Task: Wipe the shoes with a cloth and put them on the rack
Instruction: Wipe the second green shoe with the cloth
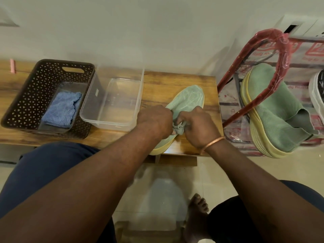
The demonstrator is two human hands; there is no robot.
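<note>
Basket: a dark brown perforated plastic basket (pixel 22 95) stands at the left of the wooden table (pixel 175 79), with a folded blue cloth (pixel 61 109) lying in it. Neither hand touches the cloth.
Tub: a clear plastic tub (pixel 91 109) sits just beside the basket and looks empty.
Shoe on the table: a mint-green knit shoe (pixel 189 97) with a pale yellow sole lies near the table's right end, toe pointing away from the person. It is not yet on the rack.
Rack: a red plastic-wrapped shoe rack (pixel 273 55) stands right of the table. It already carries the matching green shoe (pixel 273 109), and a white-soled shoe (pixel 317 95) shows at the frame edge.
Progress: probably past halfway, since one of the pair is shelved. With the cloth lying in the basket, this shoe's wipe looks either finished or not started. Lifting it across to the rack remains.
Left hand: the left hand (pixel 154 120) is curled over the shoe's collar, gripping the knit.
Right hand: the right hand (pixel 196 125), a copper bangle (pixel 212 142) at its wrist, pinches bunched grey-green fabric at the collar. I cannot tell whether that is collar or a rag.
</note>
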